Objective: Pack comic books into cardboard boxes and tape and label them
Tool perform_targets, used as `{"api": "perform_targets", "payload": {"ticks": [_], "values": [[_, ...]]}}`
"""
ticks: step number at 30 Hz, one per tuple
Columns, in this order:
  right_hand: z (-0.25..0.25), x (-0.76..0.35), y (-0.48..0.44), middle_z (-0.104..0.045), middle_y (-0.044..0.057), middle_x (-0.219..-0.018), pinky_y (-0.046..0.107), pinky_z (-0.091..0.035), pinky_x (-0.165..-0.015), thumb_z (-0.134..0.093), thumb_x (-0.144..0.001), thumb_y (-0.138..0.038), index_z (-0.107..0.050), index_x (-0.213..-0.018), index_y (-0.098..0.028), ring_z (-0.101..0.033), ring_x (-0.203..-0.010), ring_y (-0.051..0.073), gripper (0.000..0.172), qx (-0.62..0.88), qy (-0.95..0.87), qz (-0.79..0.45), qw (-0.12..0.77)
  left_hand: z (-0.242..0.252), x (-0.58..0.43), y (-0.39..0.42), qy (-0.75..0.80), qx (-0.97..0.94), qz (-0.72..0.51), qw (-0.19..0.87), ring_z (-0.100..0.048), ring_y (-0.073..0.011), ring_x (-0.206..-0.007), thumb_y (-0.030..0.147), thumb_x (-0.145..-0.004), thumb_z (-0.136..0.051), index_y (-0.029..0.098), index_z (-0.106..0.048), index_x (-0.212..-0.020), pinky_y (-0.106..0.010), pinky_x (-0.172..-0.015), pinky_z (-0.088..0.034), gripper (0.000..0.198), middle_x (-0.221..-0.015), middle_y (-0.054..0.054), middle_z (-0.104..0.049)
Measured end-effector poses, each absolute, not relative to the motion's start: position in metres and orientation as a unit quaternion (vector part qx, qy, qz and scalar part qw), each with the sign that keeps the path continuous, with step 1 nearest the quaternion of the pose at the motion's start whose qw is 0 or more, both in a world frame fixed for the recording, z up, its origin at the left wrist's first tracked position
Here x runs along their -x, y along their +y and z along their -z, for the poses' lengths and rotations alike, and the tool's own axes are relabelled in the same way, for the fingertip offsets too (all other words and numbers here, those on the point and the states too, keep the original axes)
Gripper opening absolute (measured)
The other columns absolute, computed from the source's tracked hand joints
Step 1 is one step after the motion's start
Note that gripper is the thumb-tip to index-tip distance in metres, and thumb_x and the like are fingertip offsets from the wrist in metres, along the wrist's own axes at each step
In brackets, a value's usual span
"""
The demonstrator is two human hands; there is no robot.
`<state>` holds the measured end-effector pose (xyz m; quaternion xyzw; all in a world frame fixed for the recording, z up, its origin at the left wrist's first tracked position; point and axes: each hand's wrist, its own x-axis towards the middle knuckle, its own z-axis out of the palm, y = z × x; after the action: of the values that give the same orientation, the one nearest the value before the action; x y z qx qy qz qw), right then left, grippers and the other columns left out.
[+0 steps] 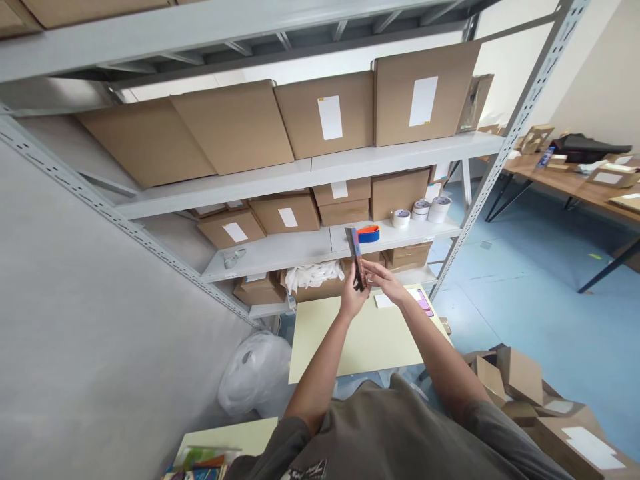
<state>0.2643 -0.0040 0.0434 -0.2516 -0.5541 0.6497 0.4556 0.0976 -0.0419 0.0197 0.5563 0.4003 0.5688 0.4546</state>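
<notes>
My left hand [353, 299] and my right hand [384, 280] are both raised over a pale yellow table [325, 343], closed together on a thin dark flat box [356, 257] held edge-on and upright. The left hand grips its lower end from the left, while the right hand's fingers pinch it from the right. Just behind the box, on a grey metal shelf [300, 250], lies an orange and blue tape dispenser [369, 233].
The shelf rack holds several brown cardboard boxes [327, 113] with white labels, tape rolls [430, 208] and white bags [313, 275]. A white plastic bag [255, 377] sits on the floor at left. Open cartons [530, 393] lie at right. A wooden table [575, 180] stands far right.
</notes>
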Motion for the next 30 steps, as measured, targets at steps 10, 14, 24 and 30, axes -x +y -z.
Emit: {"api": "perform_targets", "payload": {"ticks": [10,14,24,30], "values": [[-0.009,-0.316,0.043,-0.079,0.009,-0.128,0.061,-0.053,-0.116,-0.097,-0.061,-0.03,-0.075,-0.123,-0.031,-0.069,-0.129,0.038,0.066,0.498,-0.501,-0.536,0.463,0.005,-0.038,-0.069,0.293,-0.368,-0.644,0.604,-0.062,-0.0284,-0.141,0.027,-0.076,-0.086,0.041,-0.034,-0.173,-0.035,-0.102,-0.059,0.111,-0.169,-0.005,-0.052],[-0.01,-0.316,0.032,-0.083,0.008,-0.117,0.048,-0.064,-0.095,-0.085,-0.079,-0.041,-0.075,-0.127,-0.028,-0.078,-0.107,0.03,0.051,0.328,-0.464,-0.724,0.391,0.001,-0.015,-0.064,0.309,-0.377,-0.62,0.614,-0.068,-0.0281,-0.131,0.029,-0.072,-0.089,0.039,-0.034,-0.173,-0.037,-0.099,-0.061,0.115,-0.164,-0.007,-0.058],[-0.015,-0.292,0.025,-0.08,-0.001,-0.12,0.032,-0.064,-0.082,-0.094,-0.072,-0.02,-0.072,-0.133,-0.037,-0.076,-0.096,0.018,0.067,0.253,-0.459,-0.757,0.39,-0.01,0.054,-0.051,0.372,-0.428,-0.499,0.655,-0.072,-0.0252,-0.123,0.026,-0.072,-0.098,0.034,-0.045,-0.17,-0.035,-0.099,-0.061,0.112,-0.155,-0.012,-0.065],[-0.009,-0.282,0.031,-0.077,-0.001,-0.118,0.038,-0.066,-0.084,-0.096,-0.069,-0.024,-0.066,-0.142,-0.04,-0.076,-0.095,0.02,0.081,0.295,-0.482,-0.752,0.339,0.013,0.077,-0.05,0.386,-0.41,-0.503,0.656,-0.074,-0.0232,-0.115,0.025,-0.072,-0.098,0.031,-0.048,-0.169,-0.037,-0.099,-0.063,0.109,-0.153,-0.013,-0.065]]}}
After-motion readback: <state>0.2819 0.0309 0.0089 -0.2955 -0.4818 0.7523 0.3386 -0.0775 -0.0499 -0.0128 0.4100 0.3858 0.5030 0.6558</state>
